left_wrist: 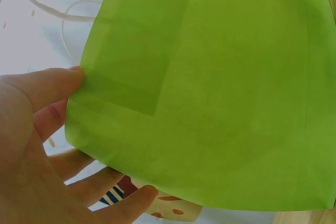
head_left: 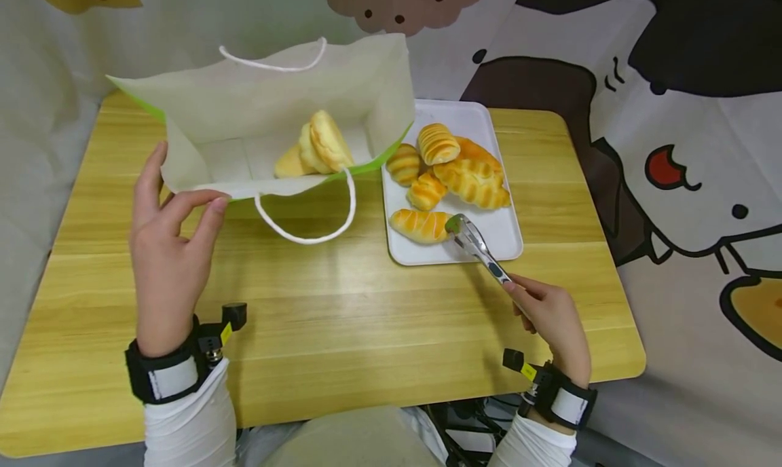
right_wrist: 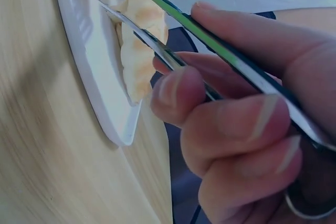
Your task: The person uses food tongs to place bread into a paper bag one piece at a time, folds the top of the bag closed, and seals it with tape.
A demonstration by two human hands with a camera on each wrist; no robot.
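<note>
Left hand: Your thumb and forefinger come together on the near-left rim of a green paper bag, pinching its edge; the other fingers spread along its side.
Paper bag: Ahead and to the right of your left fingers, its pale inside faces you, with one white cord handle looping toward you and another beyond.
Bagged bread: Several golden pieces lean together inside, right of your left fingers and apart from them.
Right hand: Your fingers are clamped on metal tongs, thumb along one arm, the others curled around.
Tongs' tips: Ahead and left of your right fingers, they reach the right end of a striped roll; whether they grip it, you cannot tell from here.
White tray: Beyond your right fingers and just beside the bag, it carries that roll, two ridged rolls, a small browned bun and a larger scalloped loaf.
Counter: Wood-grained, it spreads beneath both sets of fingers.
Backdrop: Cartoon-printed cloth hangs beyond your fingers.
</note>
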